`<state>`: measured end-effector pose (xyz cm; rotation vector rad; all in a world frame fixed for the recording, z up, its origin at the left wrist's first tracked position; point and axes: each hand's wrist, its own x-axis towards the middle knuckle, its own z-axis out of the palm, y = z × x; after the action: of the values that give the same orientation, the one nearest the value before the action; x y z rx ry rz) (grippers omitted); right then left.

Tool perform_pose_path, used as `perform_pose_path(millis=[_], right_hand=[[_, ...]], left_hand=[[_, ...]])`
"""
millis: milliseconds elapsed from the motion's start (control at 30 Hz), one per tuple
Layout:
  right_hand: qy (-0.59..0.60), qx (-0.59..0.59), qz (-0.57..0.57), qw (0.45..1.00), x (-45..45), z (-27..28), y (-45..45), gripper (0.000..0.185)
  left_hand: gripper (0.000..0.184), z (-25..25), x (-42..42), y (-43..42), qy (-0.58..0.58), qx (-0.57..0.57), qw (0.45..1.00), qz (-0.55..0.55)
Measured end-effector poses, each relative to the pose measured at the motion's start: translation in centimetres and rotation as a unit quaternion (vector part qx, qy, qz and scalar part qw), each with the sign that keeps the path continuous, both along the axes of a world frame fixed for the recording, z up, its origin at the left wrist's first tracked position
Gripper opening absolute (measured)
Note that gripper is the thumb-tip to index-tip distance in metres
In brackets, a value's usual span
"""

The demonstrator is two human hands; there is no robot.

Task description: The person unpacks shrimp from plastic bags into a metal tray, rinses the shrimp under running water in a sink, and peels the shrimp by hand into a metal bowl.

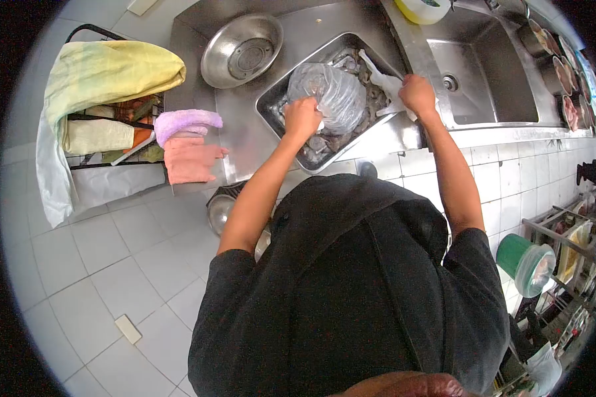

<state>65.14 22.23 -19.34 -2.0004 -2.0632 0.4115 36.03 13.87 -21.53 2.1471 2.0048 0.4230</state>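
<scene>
A clear plastic bag (pixel 331 96) with something round inside lies in a rectangular metal tray (pixel 267 106) on the steel counter. Around the bag the tray holds grey, wet-looking pieces. My left hand (pixel 302 118) is closed at the bag's near left side, with a bit of white material showing at the fingers. Over the tray's right edge, my right hand (pixel 418 96) is closed on a whitish plastic sheet (pixel 385 85) that stretches back into the tray. What the sheet joins to cannot be made out.
A round steel bowl (pixel 242 51) stands left of the tray. On the right is a sink basin (pixel 483 79), with metal containers (pixel 555 76) beyond. Purple (pixel 187 124) and pink cloths (pixel 191 160) hang beside a covered rack (pixel 112 73). A green bucket (pixel 515 255) is lower right.
</scene>
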Motion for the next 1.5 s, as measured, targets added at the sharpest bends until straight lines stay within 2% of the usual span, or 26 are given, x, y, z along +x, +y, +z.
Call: perform_pose_path(millis=[67, 167, 233, 300, 400, 433, 533, 567, 633, 733, 767, 867, 933, 1033, 1067, 1167, 1200, 1233, 1333, 1433, 1467, 1500], right_hand=[[0.05, 0.037, 0.012, 0.998, 0.6, 0.7, 0.4, 0.02], [0.114, 0.086, 0.017, 0.99, 0.9, 2.7, 0.4, 0.025], [0.138, 0.095, 0.016, 0.986, 0.9, 3.6, 0.6, 0.03], [0.16, 0.072, 0.019, 0.984, 0.3, 4.5, 0.6, 0.032], [0.174, 0.063, 0.052, 0.981, -0.9, 5.8, 0.8, 0.034], [0.176, 0.064, 0.067, 0.98, -1.3, 6.3, 0.9, 0.035], [0.229, 0.0, 0.097, 0.969, -3.6, 7.9, 1.0, 0.037], [0.248, 0.0, 0.126, 0.961, -4.5, 7.9, 1.1, 0.036], [0.285, 0.003, 0.186, 0.94, -6.4, 8.2, 1.5, 0.036], [0.411, 0.004, 0.212, 0.887, -9.3, 9.4, -0.1, 0.045], [0.369, 0.007, 0.226, 0.902, -9.9, 9.4, 0.2, 0.046], [0.241, 0.013, 0.24, 0.94, -10.7, 8.6, 1.4, 0.044], [0.251, -0.001, 0.211, 0.945, -9.9, 8.6, 1.5, 0.043], [0.295, -0.002, 0.201, 0.934, -8.6, 9.2, 2.1, 0.04], [0.312, -0.013, 0.194, 0.93, -8.3, 9.4, 2.4, 0.038], [0.415, -0.093, 0.165, 0.89, -8.1, 10.6, 2.4, 0.032], [0.43, -0.107, 0.157, 0.882, -8.2, 10.8, 2.7, 0.031], [0.444, -0.122, 0.149, 0.875, -8.3, 11.0, 3.0, 0.029], [0.476, -0.073, 0.181, 0.858, -8.4, 12.7, 3.0, 0.034], [0.376, -0.049, 0.168, 0.91, -7.3, 19.0, 1.2, 0.033], [0.341, -0.002, 0.129, 0.931, -7.4, 19.8, 1.1, 0.041], [0.312, 0.033, 0.129, 0.941, -7.7, 18.3, 2.2, 0.041]], left_hand=[[0.01, -0.1, -0.4, 0.1, -0.012, -0.045, 0.999, 0.01], [0.009, -0.5, -2.0, 0.9, -0.111, -0.046, 0.992, 0.03], [0.014, 1.6, -2.6, 1.3, -0.181, -0.08, 0.979, 0.046], [0.015, 3.1, -3.2, 2.2, -0.211, -0.074, 0.973, 0.049], [0.013, 4.1, -4.1, 4.0, -0.337, -0.073, 0.937, 0.064], [0.011, 6.5, -3.2, 3.9, -0.341, -0.069, 0.935, 0.066], [0.008, 9.6, -2.4, 5.4, -0.41, -0.025, 0.911, 0.047], [0.005, 10.9, -1.9, 5.7, -0.38, -0.034, 0.923, 0.05], [0.005, 13.3, -0.3, 6.4, -0.399, -0.044, 0.915, 0.042], [0.007, 14.6, 2.7, 7.1, -0.428, -0.062, 0.902, 0.024], [0.012, 14.2, 3.2, 7.3, -0.431, -0.061, 0.9, -0.009], [0.021, 15.1, 4.5, 6.6, -0.407, -0.105, 0.907, -0.015], [0.026, 15.4, 4.0, 6.0, -0.434, -0.09, 0.896, -0.034], [0.033, 14.1, 1.3, 4.4, -0.357, -0.029, 0.934, -0.021], [0.047, 13.6, 0.8, 3.8, -0.332, -0.05, 0.942, -0.009], [0.059, 9.3, 0.5, 2.4, -0.26, -0.047, 0.964, 0.0], [0.069, 8.5, 0.8, 2.3, -0.243, -0.046, 0.969, -0.015], [0.059, 7.5, 1.3, 2.2, -0.21, 0.013, 0.978, -0.015], [0.037, 7.8, 2.1, 2.3, -0.237, -0.022, 0.969, 0.069], [0.028, 9.8, 2.1, 2.4, -0.303, 0.035, 0.948, 0.089], [0.027, 10.0, 1.6, 2.7, -0.319, 0.075, 0.941, 0.084], [0.026, 10.2, 1.3, 3.0, -0.336, 0.116, 0.931, 0.079]])
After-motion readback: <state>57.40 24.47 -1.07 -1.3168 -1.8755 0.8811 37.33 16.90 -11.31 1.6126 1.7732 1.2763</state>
